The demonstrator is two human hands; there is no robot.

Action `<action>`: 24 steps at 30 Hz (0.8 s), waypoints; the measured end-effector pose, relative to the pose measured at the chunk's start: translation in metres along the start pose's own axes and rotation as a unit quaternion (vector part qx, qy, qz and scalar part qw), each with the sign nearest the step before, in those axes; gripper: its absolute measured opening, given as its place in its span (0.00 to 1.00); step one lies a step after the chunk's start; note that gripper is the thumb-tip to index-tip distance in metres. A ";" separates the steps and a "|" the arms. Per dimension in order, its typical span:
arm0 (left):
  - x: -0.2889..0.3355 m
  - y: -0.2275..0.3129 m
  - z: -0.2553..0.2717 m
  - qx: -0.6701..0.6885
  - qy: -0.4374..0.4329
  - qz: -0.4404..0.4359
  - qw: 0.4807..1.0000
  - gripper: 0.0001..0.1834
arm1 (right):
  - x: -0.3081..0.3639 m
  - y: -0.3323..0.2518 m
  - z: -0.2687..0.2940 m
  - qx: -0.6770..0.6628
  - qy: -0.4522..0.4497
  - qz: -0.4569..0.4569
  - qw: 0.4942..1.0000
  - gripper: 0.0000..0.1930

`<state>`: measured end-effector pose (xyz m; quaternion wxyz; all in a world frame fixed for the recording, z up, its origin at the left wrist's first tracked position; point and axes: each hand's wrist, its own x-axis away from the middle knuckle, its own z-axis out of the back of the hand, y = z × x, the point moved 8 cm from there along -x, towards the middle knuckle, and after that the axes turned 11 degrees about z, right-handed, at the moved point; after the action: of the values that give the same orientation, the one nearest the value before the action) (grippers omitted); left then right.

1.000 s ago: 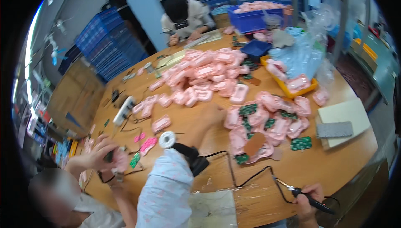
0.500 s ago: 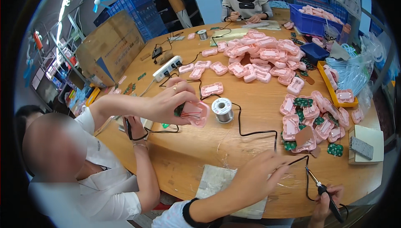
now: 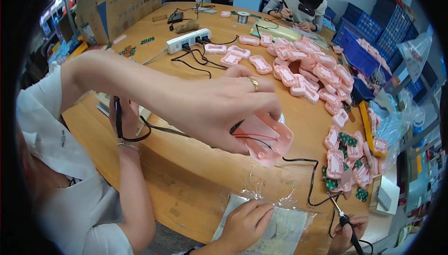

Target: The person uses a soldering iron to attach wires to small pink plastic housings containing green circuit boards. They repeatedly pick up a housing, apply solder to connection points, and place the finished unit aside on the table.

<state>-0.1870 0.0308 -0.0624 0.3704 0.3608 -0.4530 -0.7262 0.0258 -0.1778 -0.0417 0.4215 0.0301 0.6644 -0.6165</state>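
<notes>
A soldering iron (image 3: 346, 222) with a black handle is gripped in my right hand (image 3: 350, 230), its metal tip pointing up and away near the green boards. My left hand (image 3: 247, 224) is over the pale mat (image 3: 284, 227), fingers curled and pressed together; whatever they may hold is hidden. From the left a co-worker's hand (image 3: 233, 101) with a ring reaches across, holding a pink plastic casing (image 3: 268, 145) with red and dark wires and the edge of a green board. That casing is above the table, apart from my hands.
Pink casings (image 3: 308, 68) are heaped across the far middle; more lie with green circuit boards (image 3: 347, 139) at the right. A power strip (image 3: 189, 41) and black cords lie farther left. A sponge-topped block (image 3: 385, 196) stands at the right edge. Another person (image 3: 303, 3) works opposite.
My left hand has drawn back left onto the mat, its fingers closing. The co-worker's hand has brought the casing nearer and rightward. My right hand keeps the iron. The view has shifted.
</notes>
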 end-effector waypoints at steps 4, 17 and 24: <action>-0.004 -0.006 0.005 0.009 0.016 -0.006 1.000 0.07 | -0.007 -0.004 -0.012 0.023 -0.017 -0.016 0.999 0.10; -0.002 -0.014 0.001 0.021 -0.002 0.007 1.000 0.07 | -0.001 -0.004 -0.017 0.009 -0.024 -0.015 1.000 0.10; -0.025 0.034 0.016 -0.043 -0.077 0.055 0.995 0.09 | 0.012 0.000 0.007 -0.027 0.036 -0.007 0.999 0.14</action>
<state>-0.1815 0.0481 -0.0206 0.3892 0.2621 -0.4680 -0.7489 0.0220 -0.1896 -0.0483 0.3933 0.0360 0.6959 -0.5997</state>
